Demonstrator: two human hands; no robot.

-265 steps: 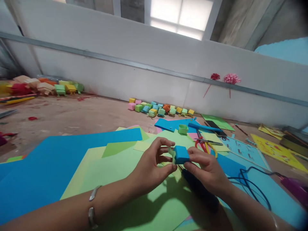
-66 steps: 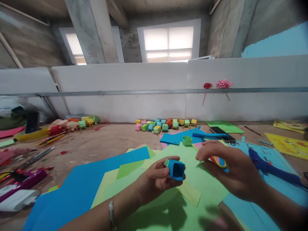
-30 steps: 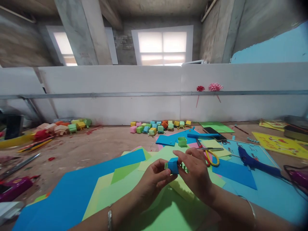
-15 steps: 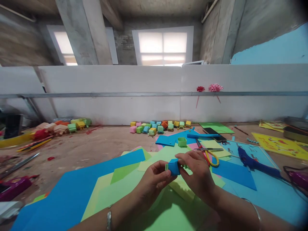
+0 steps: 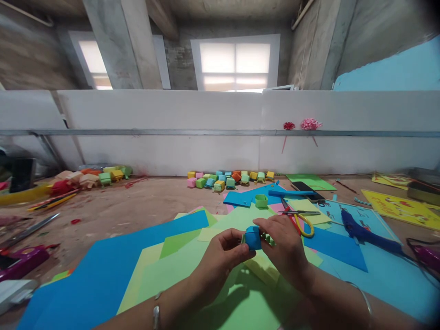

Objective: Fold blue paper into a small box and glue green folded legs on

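Between my two hands, above the spread sheets, is a small blue paper box (image 5: 253, 238) with light green parts at its sides. My left hand (image 5: 222, 252) pinches it from the left, thumb in front. My right hand (image 5: 283, 243) closes on its right side, where scalloped green paper shows by the fingers; part of the box is hidden there. Under both hands lie light green paper sheets (image 5: 165, 279). A small open green paper box (image 5: 261, 201) stands just beyond them.
Scissors with a yellow handle (image 5: 305, 226) lie right of my hands, near a blue glue gun (image 5: 367, 233). Several small coloured paper boxes (image 5: 220, 185) line the table's back by the white partition. A large blue sheet (image 5: 92, 270) lies at left, a phone (image 5: 304, 189) behind.
The blue box is tipped slightly, and more of its top shows. My right fingers have shifted a little around it. The whole view has moved slightly.
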